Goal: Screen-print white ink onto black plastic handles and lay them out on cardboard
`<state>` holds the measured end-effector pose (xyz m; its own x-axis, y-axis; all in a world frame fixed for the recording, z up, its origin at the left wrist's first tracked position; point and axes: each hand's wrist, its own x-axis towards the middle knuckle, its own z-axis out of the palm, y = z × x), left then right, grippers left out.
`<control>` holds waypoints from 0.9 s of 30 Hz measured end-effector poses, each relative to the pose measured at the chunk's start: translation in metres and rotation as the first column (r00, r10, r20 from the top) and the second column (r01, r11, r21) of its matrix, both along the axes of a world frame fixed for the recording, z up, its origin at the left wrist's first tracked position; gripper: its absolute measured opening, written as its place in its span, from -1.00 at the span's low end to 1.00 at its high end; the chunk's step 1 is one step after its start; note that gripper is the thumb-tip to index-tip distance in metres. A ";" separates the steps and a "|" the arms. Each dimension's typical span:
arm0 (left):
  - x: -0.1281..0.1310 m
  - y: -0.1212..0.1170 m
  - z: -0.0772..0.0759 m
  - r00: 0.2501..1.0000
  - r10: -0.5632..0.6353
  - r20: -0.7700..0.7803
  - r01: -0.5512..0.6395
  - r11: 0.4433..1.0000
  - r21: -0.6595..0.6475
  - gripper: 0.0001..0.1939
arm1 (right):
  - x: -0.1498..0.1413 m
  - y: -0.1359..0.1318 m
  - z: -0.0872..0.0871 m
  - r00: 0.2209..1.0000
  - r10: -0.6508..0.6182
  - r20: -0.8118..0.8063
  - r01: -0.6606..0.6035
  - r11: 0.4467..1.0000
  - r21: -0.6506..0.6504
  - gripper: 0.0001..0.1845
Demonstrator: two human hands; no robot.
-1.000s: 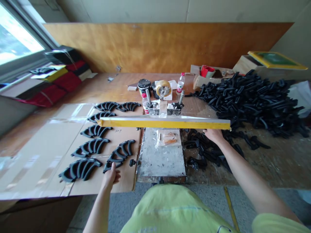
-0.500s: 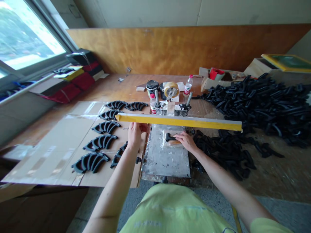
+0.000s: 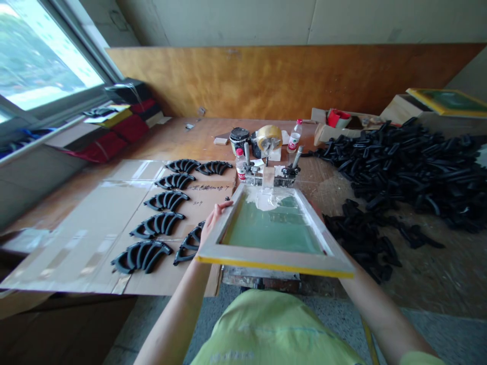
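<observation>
Gripping the left side of a screen-printing frame (image 3: 327,262), the left hand (image 3: 212,221) lies with its fingers along the outer edge. Only a sliver of the right hand (image 3: 316,209) shows past the frame's right side, so whether it is gripping cannot be told. The frame lies over a metal base plate (image 3: 262,274), green mesh (image 3: 272,230) facing up, its far end at a clamp (image 3: 291,172); contact with the plate is hidden. Whitish paste (image 3: 266,201) covers part of the mesh near the clamp. To the left, curved black parts (image 3: 142,255) sit in fanned groups on a cardboard sheet (image 3: 91,223); to the right are a small black pile (image 3: 359,241) and a bigger heap (image 3: 411,167). Behind the clamp stands a tape roll (image 3: 269,136).
</observation>
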<state>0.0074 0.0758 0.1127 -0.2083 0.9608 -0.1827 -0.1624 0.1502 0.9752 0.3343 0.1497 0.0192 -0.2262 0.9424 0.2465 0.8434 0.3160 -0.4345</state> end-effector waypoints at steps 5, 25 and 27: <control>-0.010 -0.029 -0.054 0.996 -0.086 0.023 0.089 0.969 -0.231 -0.42 | -0.021 0.039 0.038 0.988 -0.076 -0.137 0.098 0.982 0.163 -0.64; -0.009 -0.023 -0.108 0.999 -0.046 0.006 0.046 0.967 -0.252 -0.49 | -0.071 0.002 0.049 0.725 0.661 0.194 -0.649 0.750 -0.130 -0.75; -0.008 -0.024 -0.106 0.999 -0.044 0.007 0.045 0.965 -0.260 -0.48 | -0.074 0.009 0.051 0.774 0.607 0.180 -0.594 0.794 -0.125 -0.83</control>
<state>-0.0009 0.0518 0.0067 -0.1660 0.8887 -0.4273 -0.1509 0.4053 0.9016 0.2607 0.1589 0.0705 -0.7892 0.6087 0.0815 0.5599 0.7677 -0.3118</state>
